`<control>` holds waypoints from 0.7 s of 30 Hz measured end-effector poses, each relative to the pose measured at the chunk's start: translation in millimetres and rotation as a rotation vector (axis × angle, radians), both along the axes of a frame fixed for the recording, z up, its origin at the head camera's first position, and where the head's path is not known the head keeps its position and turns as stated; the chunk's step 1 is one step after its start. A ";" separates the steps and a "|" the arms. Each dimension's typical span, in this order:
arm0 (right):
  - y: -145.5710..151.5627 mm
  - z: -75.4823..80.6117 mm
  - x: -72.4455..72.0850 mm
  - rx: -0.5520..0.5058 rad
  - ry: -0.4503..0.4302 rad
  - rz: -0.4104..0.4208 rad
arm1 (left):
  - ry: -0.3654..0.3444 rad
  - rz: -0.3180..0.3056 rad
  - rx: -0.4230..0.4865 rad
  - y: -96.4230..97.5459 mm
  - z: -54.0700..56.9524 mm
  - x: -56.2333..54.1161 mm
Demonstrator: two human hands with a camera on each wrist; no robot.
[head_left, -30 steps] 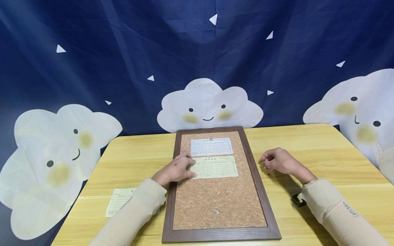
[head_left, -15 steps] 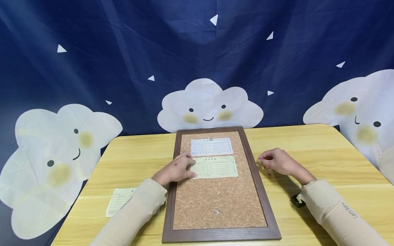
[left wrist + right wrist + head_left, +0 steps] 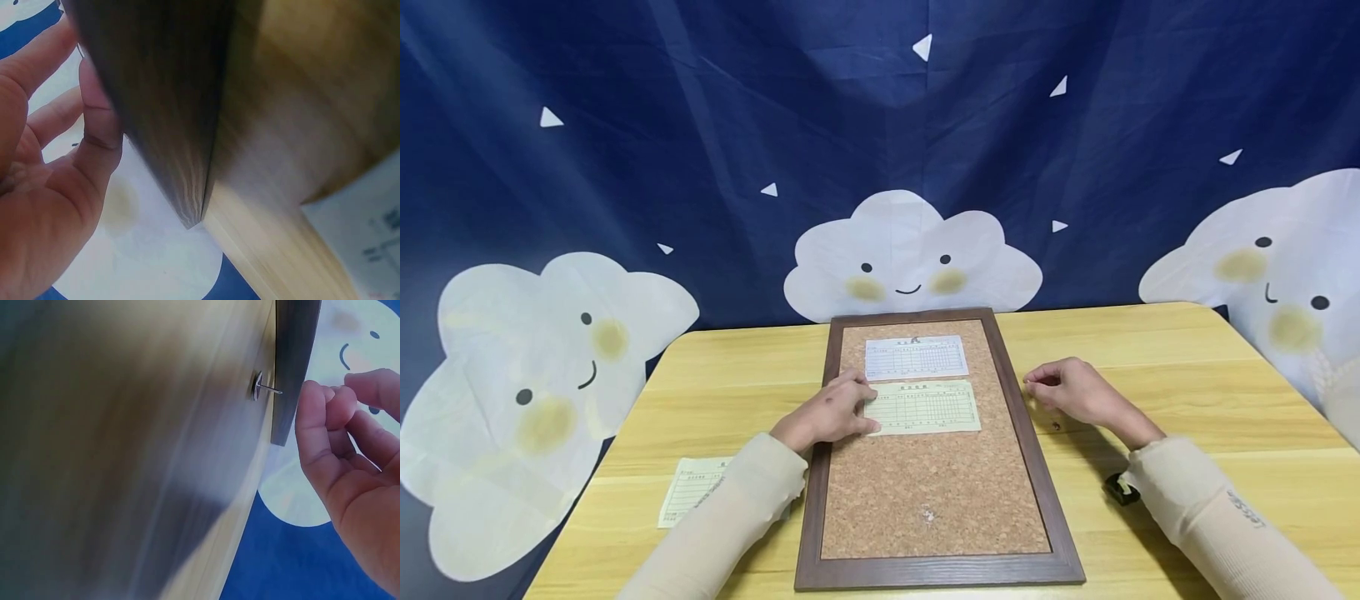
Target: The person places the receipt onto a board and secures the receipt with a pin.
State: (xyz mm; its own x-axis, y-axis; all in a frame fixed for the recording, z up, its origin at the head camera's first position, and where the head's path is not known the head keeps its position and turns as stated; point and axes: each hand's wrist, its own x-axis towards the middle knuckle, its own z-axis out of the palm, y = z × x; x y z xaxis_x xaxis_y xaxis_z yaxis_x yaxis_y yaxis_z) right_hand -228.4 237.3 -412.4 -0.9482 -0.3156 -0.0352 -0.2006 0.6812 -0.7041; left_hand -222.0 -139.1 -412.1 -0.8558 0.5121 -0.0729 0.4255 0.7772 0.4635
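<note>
My left hand (image 3: 831,412) presses the left edge of a pale yellow form slip (image 3: 925,408) on the framed cork board (image 3: 940,479), fingers at its upper corner and thumb near its lower one. Above it lies a white form slip (image 3: 917,362) with a small dark fastener (image 3: 915,340) at its top edge. Right of the board, my right hand (image 3: 1078,392) is held over the table, thumb and index fingertips brought together. Something tiny seems pinched there, mostly hidden by the fingers. Near that hand a metal thumbtack (image 3: 257,386) lies on its head, point up.
Another yellow form slip (image 3: 688,492) lies on the wooden table (image 3: 745,367) left of the board, partly under the left sleeve. A pale rough patch (image 3: 928,517) marks the lower cork. A dark blue curtain (image 3: 737,125) with clouds hangs behind the table.
My right hand has moved slightly left, toward the board's right frame, with fingertips still together. The left hand and the slips stay where they were.
</note>
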 end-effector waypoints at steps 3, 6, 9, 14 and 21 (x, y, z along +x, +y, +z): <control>-1.3 0.9 0.1 -0.006 0.003 -0.004 | -0.003 0.002 -0.001 0.0 0.3 -0.1; -2.2 1.2 0.1 -0.016 0.009 -0.006 | -0.008 0.005 -0.002 0.1 0.4 0.0; -2.6 1.3 0.2 -0.021 0.017 -0.005 | -0.010 0.007 -0.005 0.6 0.8 0.1; -4.4 1.1 0.6 -0.025 0.016 -0.013 | -0.002 0.005 -0.009 0.4 1.1 1.1; -10.4 0.6 1.0 -0.075 -0.024 -0.014 | 0.002 -0.005 0.000 0.1 1.4 1.2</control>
State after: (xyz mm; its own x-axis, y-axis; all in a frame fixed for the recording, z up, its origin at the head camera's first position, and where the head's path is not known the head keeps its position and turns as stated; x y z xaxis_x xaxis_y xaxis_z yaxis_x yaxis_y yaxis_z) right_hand -227.4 226.9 -411.8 -0.9518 -0.3046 -0.0350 -0.1734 0.6290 -0.7578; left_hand -220.8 -139.0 -410.8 -0.8534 0.5163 -0.0715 0.4302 0.7751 0.4628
